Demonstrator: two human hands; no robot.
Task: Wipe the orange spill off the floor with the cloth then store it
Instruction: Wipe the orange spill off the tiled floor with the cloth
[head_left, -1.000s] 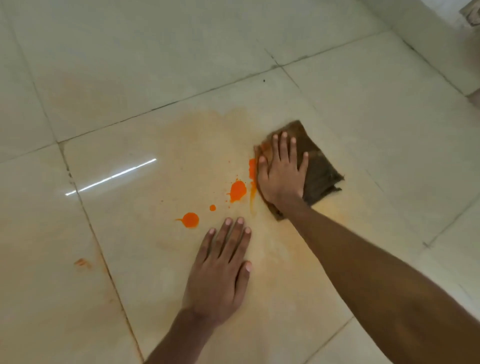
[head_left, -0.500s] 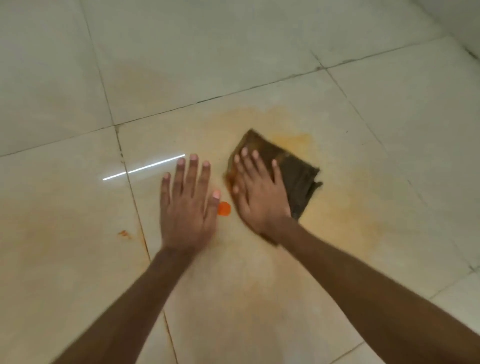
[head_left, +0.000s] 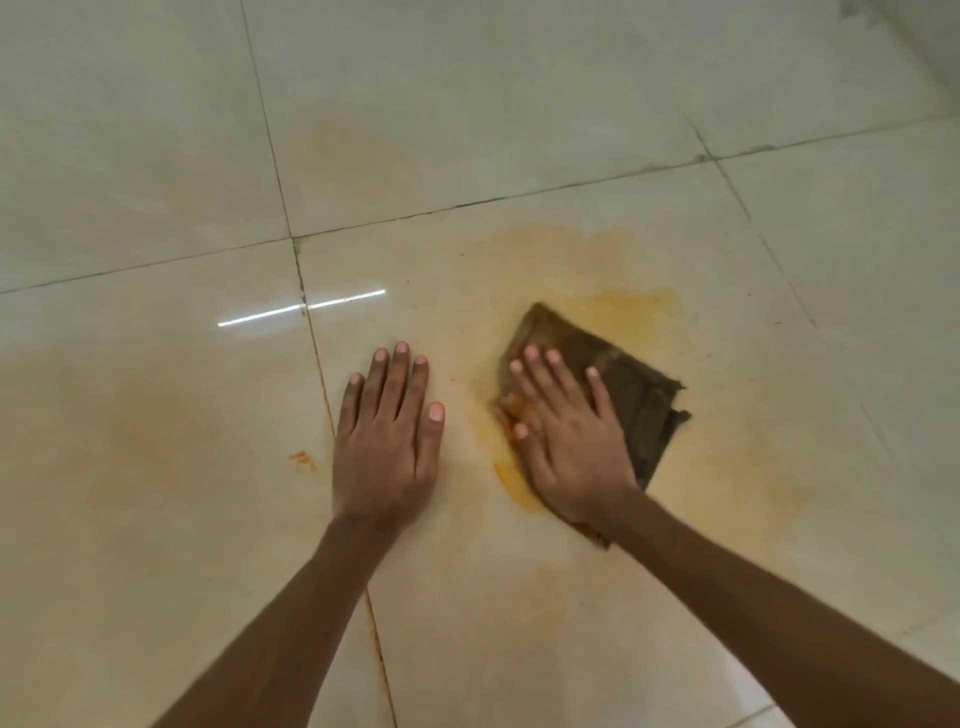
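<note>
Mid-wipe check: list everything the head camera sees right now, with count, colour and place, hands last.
cloth: one, brown, folded flat on the floor right of centre, under the right hand
orange smear: one broad patch, pale orange, on the tile around and beyond the cloth
orange streak: one, stronger orange, at the cloth's near-left edge beside the right hand
small orange mark: one, orange, on the tile left of the left hand
floor tiles: several, glossy cream, dark grout lines, filling the view
light reflection: one, white line, on the floor beyond the left hand
left hand: one, flat on the bare floor, palm down
right hand: one, pressed flat on the cloth
</note>
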